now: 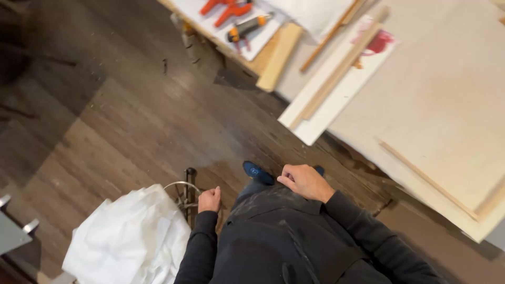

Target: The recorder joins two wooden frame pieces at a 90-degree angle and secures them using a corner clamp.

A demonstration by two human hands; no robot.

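I look down at my own body in dark clothes, standing on a dark wooden floor (131,121). My left hand (209,200) hangs at my side with its fingers curled closed, holding nothing, right beside a metal stand (188,195) draped with white cloth (131,236). My right hand (304,182) rests against my waist with the fingers loosely bent and nothing visible in it. A blue shoe (258,172) shows below my hands.
A large pale board (447,105) lies at the right with thin wooden strips (342,66) and a white panel on it. Orange clamps (226,9) and a hand tool (247,27) lie on a bench at the top. A grey object (13,231) sits at the left edge.
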